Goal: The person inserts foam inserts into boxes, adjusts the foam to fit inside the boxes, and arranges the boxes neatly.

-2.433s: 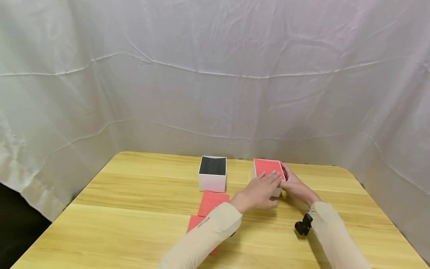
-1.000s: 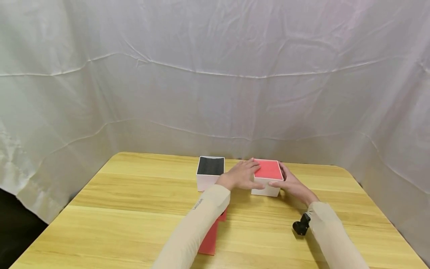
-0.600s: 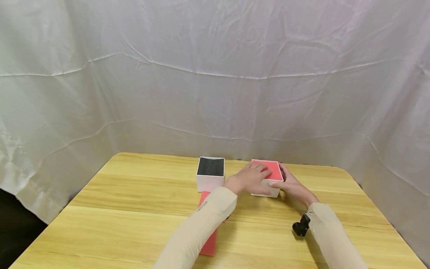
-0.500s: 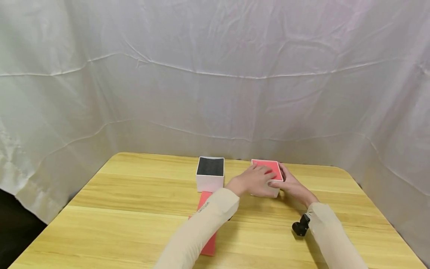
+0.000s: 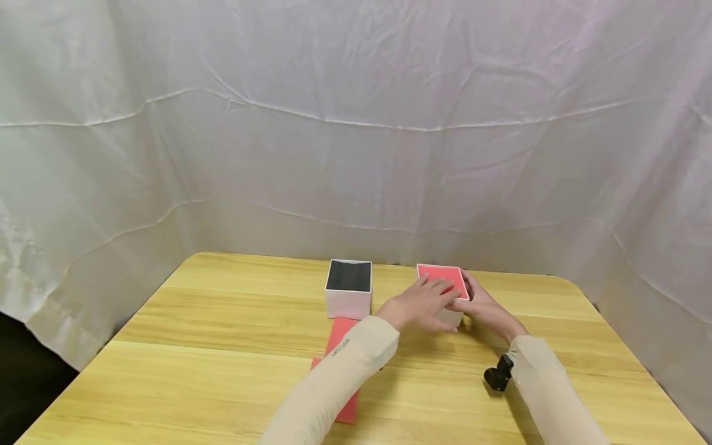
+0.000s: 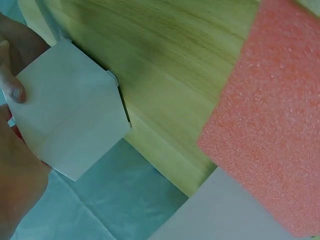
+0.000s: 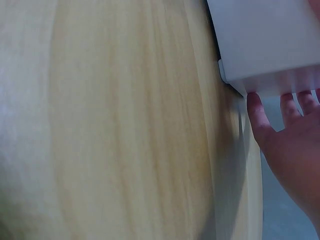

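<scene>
Pink foam sheets (image 5: 340, 364) lie nearest me, under my left sleeve, and past them my left hand (image 5: 419, 303) has slid back from the far left edge, so its flat fingers now press the red pad (image 5: 442, 279) down. My right hand (image 5: 484, 307) holds the white box (image 5: 449, 316) with fingers curled round its right side. It sits level at the far side of the table (image 5: 222, 346), open top up, nearly square with no long side I can tell, and the black-filled box (image 5: 348, 287) stands just left of it

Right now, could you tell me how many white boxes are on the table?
2: one with black lining at the far middle of the table, one with a red foam top to its right, between both hands. None appears hidden.
</scene>
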